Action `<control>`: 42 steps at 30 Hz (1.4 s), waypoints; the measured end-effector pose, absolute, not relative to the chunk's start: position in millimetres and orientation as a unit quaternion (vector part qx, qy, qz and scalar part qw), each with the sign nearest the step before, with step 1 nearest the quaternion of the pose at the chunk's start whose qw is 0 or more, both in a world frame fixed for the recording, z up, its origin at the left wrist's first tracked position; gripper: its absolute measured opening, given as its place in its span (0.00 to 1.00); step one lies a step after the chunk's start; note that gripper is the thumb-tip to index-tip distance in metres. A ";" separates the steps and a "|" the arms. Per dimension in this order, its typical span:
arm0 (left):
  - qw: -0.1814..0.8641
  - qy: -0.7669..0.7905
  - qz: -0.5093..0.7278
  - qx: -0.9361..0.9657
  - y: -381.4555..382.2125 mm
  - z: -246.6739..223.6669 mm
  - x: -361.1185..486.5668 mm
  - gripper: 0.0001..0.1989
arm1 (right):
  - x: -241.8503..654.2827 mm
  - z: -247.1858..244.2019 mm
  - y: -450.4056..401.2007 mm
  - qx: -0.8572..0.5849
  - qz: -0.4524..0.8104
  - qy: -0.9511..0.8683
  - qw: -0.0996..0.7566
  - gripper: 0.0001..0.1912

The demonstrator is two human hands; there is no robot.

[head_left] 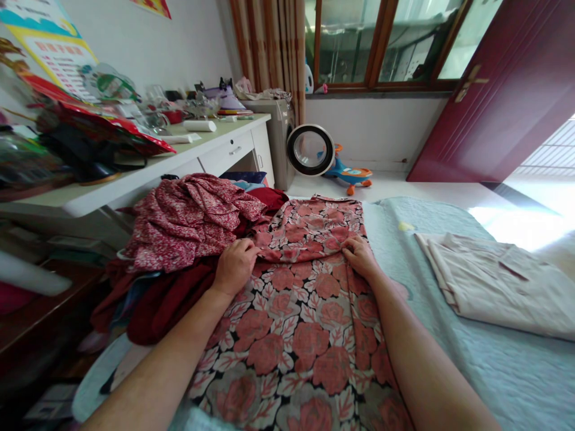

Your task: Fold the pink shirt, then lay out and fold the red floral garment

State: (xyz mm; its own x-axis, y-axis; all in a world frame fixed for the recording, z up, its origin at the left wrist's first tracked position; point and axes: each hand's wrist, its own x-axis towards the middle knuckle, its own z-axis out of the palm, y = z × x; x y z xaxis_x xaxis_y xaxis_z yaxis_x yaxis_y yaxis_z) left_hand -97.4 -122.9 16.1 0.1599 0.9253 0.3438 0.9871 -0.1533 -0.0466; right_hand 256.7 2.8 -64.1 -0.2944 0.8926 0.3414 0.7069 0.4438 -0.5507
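Observation:
A rose-patterned garment (309, 341) in red, grey and black lies spread lengthwise before me on the light blue bed cover (503, 371). Its far part is folded over, leaving an edge across the cloth. My left hand (236, 263) pinches that edge on the left side. At the right end of the same edge, my right hand (359, 254) grips the cloth between thumb and fingers. Just beyond my left hand is a heap of clothes, with a red-and-white speckled garment (188, 218) on top and dark red cloth (173, 305) under it.
A folded beige garment (503, 281) lies on the bed to the right. Along the left runs a cluttered white desk (224, 134). A washing machine (281, 143) with its round door (309, 149) swung out stands beyond, near a blue-and-orange ride-on toy (350, 173). A red door (485, 102) is at right.

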 end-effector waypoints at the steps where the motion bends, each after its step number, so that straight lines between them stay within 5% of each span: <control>1: 0.132 -0.631 -0.133 -0.752 -122.2 21.8 -98.9 0.12 | 256.7 -64.3 2.9 -0.506 0.148 -0.790 0.313 0.07; 11: 0.184 -0.549 -0.229 -0.783 -133.3 44.9 -103.4 0.08 | 257.9 -67.9 6.9 -0.490 0.147 -0.794 0.329 0.08; 17: -0.004 -0.479 -0.136 -0.867 -172.6 24.6 -71.0 0.09 | 258.4 -68.6 6.6 -0.491 0.140 -0.796 0.326 0.08; 21: -0.138 -0.494 -0.210 -0.832 -180.2 19.3 -63.6 0.06 | 258.5 -68.8 6.9 -0.492 0.132 -0.797 0.323 0.09; 25: -0.121 -0.647 -0.292 -0.694 -157.7 11.5 -76.8 0.10 | 258.6 -68.0 6.8 -0.492 0.131 -0.799 0.319 0.09; 33: -0.092 -0.695 -0.129 -0.701 -134.8 -4.0 -75.4 0.09 | 258.0 -66.1 5.4 -0.494 0.126 -0.799 0.319 0.09; 42: -0.212 -0.686 -0.300 -0.628 -117.0 21.0 -95.4 0.14 | 257.8 -66.5 6.1 -0.494 0.128 -0.799 0.317 0.09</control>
